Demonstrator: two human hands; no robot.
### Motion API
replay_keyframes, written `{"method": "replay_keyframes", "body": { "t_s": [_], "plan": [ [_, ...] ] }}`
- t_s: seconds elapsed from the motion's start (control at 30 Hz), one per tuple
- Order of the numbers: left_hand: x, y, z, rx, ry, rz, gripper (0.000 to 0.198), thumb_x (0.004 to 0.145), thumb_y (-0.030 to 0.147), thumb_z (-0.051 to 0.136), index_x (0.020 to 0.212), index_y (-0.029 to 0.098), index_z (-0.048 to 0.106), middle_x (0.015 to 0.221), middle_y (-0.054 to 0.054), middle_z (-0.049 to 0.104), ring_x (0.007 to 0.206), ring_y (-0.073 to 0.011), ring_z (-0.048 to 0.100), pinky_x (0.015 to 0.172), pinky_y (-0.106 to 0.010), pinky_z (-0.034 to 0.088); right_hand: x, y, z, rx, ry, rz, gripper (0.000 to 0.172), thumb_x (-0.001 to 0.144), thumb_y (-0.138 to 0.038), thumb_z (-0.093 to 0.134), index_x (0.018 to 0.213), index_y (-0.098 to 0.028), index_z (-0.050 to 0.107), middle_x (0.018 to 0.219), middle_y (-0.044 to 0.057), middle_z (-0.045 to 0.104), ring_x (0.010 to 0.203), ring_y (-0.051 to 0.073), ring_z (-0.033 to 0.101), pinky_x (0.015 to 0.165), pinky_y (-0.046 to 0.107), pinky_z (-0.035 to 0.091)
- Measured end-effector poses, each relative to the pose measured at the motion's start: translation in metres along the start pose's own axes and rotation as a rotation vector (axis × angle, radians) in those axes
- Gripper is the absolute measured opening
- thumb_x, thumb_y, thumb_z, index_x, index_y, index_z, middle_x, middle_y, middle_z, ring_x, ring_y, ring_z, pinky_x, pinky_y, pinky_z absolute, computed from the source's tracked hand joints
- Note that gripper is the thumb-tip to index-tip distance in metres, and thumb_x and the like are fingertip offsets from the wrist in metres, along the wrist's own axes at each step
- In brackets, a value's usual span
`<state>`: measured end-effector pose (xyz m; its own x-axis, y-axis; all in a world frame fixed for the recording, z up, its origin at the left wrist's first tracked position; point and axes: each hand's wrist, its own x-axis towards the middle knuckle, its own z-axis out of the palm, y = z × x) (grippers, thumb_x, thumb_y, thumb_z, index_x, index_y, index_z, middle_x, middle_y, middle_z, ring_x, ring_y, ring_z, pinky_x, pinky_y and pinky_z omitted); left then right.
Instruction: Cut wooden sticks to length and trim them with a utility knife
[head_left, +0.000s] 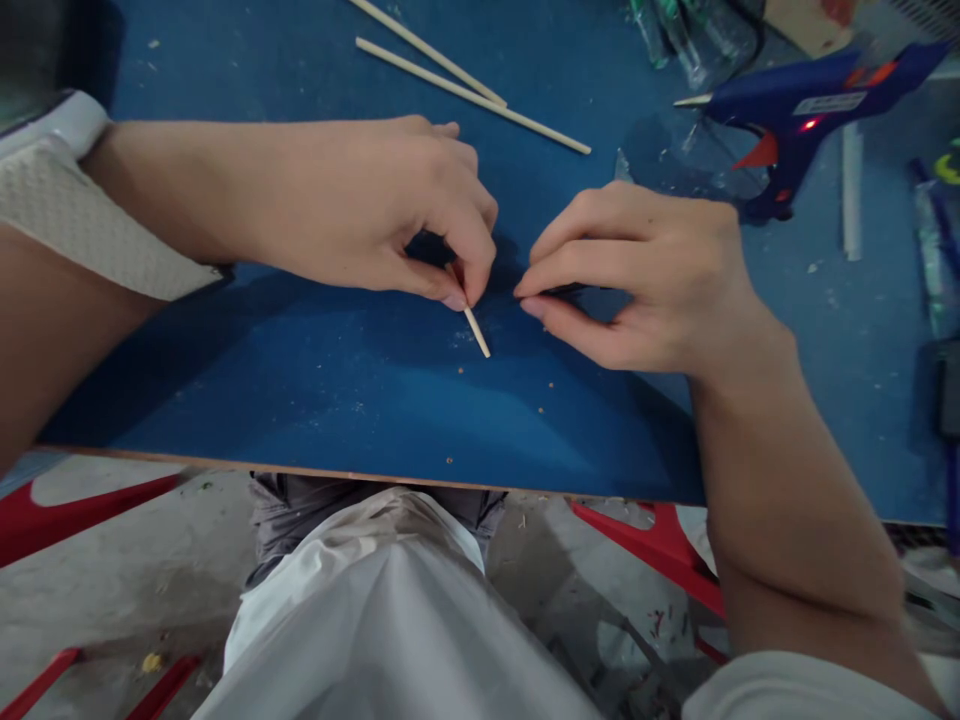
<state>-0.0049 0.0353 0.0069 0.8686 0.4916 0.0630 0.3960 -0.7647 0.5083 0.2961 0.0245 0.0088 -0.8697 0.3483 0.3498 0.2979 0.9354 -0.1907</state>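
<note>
My left hand [420,215] pinches a short thin wooden stick [478,334] between thumb and forefinger, just above the blue tabletop [360,370]. The stick's pale lower end points toward the table's front edge. To its right, my right hand [630,270] has its thumb and fingertips pressed together; whatever is between them, if anything, is too small or hidden to name. Beyond both hands, two longer wooden sticks [480,100] lie on the table, close together at a slant.
A blue glue gun [802,100] with a lit red light rests at the back right, its nozzle pointing left. Beside it lies a whitish glue stick [851,190]. Clear plastic wrapping [682,40] is at the back. Red stool legs [652,550] stand below the table's front edge.
</note>
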Motion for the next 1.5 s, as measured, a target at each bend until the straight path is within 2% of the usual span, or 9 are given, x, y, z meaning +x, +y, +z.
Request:
{"method": "replay_keyframes", "body": {
  "t_s": [0.1, 0.27, 0.33, 0.43, 0.67, 0.87, 1.13, 1.27, 1.5],
  "plan": [
    [-0.001, 0.0001, 0.0002, -0.03, -0.018, -0.011, 0.079, 0.113, 0.088, 0.035, 0.1, 0.034, 0.091, 0.1, -0.002, 0.083, 0.11, -0.0259, 0.073, 0.136, -0.054, 0.042, 0.0014, -0.0023, 0.0027, 0.006, -0.032, -0.002, 0.016, 0.112, -0.03, 0.068, 0.112, -0.037, 0.082, 0.113, -0.003, 0.087, 0.097, 0.025, 0.082, 0.089, 0.045, 0.067],
    [-0.0044, 0.0011, 0.0021, -0.084, 0.009, -0.02, 0.057, 0.114, 0.075, 0.05, 0.107, 0.035, 0.09, 0.104, -0.002, 0.084, 0.113, -0.0258, 0.073, 0.124, -0.049, 0.056, 0.003, -0.0004, 0.0083, -0.005, -0.095, -0.021, 0.019, 0.117, -0.036, 0.069, 0.116, -0.041, 0.086, 0.109, -0.003, 0.088, 0.101, 0.026, 0.08, 0.09, 0.046, 0.063],
    [-0.0043, 0.0007, 0.0028, -0.075, 0.013, -0.018, 0.062, 0.113, 0.079, 0.049, 0.105, 0.034, 0.09, 0.101, -0.002, 0.083, 0.114, -0.0265, 0.073, 0.133, -0.053, 0.05, 0.0032, -0.0009, 0.0091, 0.044, -0.111, 0.001, 0.019, 0.117, -0.033, 0.07, 0.119, -0.041, 0.088, 0.115, -0.003, 0.089, 0.104, 0.026, 0.08, 0.093, 0.046, 0.063],
    [-0.0028, -0.0003, 0.003, -0.053, 0.021, 0.004, 0.072, 0.112, 0.086, 0.043, 0.1, 0.033, 0.091, 0.094, -0.001, 0.081, 0.113, -0.0277, 0.072, 0.148, -0.061, 0.029, 0.0033, -0.0029, 0.0098, 0.067, -0.097, 0.037, 0.018, 0.116, -0.033, 0.072, 0.118, -0.039, 0.089, 0.118, -0.001, 0.089, 0.103, 0.026, 0.081, 0.094, 0.046, 0.063],
    [-0.0025, -0.003, 0.0018, -0.067, 0.02, 0.021, 0.07, 0.114, 0.083, 0.042, 0.102, 0.035, 0.091, 0.092, 0.002, 0.08, 0.111, -0.0239, 0.073, 0.155, -0.062, 0.007, 0.0034, -0.0061, 0.0099, 0.017, -0.044, 0.021, 0.015, 0.115, -0.035, 0.073, 0.111, -0.036, 0.088, 0.112, -0.001, 0.089, 0.097, 0.024, 0.081, 0.088, 0.043, 0.065],
    [-0.0014, -0.0002, 0.001, -0.032, -0.001, -0.013, 0.086, 0.11, 0.093, 0.029, 0.099, 0.033, 0.09, 0.09, 0.0, 0.08, 0.114, -0.0244, 0.074, 0.154, -0.063, 0.004, 0.0026, -0.0056, 0.0083, 0.039, -0.058, 0.026, 0.019, 0.114, -0.031, 0.071, 0.115, -0.04, 0.088, 0.112, -0.002, 0.088, 0.098, 0.024, 0.08, 0.09, 0.044, 0.065],
    [-0.0001, -0.0034, 0.0028, -0.043, 0.004, 0.042, 0.081, 0.11, 0.087, 0.035, 0.101, 0.03, 0.092, 0.091, 0.0, 0.081, 0.114, -0.0245, 0.07, 0.152, -0.064, 0.006, 0.0025, -0.0059, 0.0043, -0.038, 0.003, -0.092, 0.016, 0.117, -0.028, 0.07, 0.115, -0.031, 0.085, 0.107, 0.004, 0.084, 0.092, 0.023, 0.078, 0.08, 0.04, 0.065],
    [0.0008, -0.0037, 0.0033, -0.076, -0.006, 0.016, 0.083, 0.108, 0.089, 0.036, 0.099, 0.029, 0.092, 0.087, 0.0, 0.077, 0.117, -0.025, 0.069, 0.15, -0.064, 0.001, 0.0018, -0.0073, 0.0034, 0.0, -0.024, -0.039, 0.021, 0.119, -0.028, 0.066, 0.117, -0.033, 0.087, 0.111, 0.003, 0.085, 0.096, 0.024, 0.081, 0.084, 0.042, 0.067],
    [-0.001, -0.0067, 0.0021, -0.018, -0.009, 0.046, 0.08, 0.116, 0.083, 0.031, 0.101, 0.033, 0.091, 0.091, 0.001, 0.081, 0.113, -0.0238, 0.069, 0.152, -0.063, 0.005, 0.0019, -0.0062, 0.0019, 0.008, -0.053, -0.011, 0.024, 0.119, -0.031, 0.065, 0.118, -0.034, 0.089, 0.112, 0.004, 0.086, 0.097, 0.024, 0.081, 0.084, 0.04, 0.066]
  ]
}}
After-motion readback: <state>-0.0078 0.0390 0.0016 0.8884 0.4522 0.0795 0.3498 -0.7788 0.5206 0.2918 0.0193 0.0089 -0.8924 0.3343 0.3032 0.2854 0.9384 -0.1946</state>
